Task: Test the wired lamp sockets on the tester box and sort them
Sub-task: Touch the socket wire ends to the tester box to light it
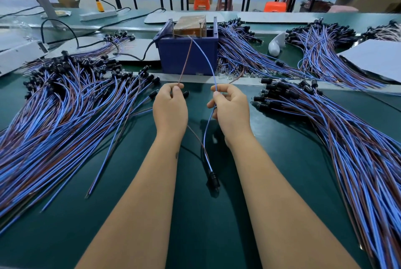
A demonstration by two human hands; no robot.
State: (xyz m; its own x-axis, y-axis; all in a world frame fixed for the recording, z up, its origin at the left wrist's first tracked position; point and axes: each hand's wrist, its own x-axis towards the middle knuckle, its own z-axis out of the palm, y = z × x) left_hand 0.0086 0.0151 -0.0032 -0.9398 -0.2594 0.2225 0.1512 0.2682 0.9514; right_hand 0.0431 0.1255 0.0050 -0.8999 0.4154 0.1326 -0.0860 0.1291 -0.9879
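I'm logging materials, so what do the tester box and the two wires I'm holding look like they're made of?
Tester box: looks like matte blue plastic, with flat moulded walls. Brown wire in the left hand and blue wire in the right hand: smooth coloured sheathing that bends, probably plastic insulation; the core is not visible.

Green bench (65,236) under heaped wired sockets (65,103), blue tester box (187,56), white sheets (377,56).
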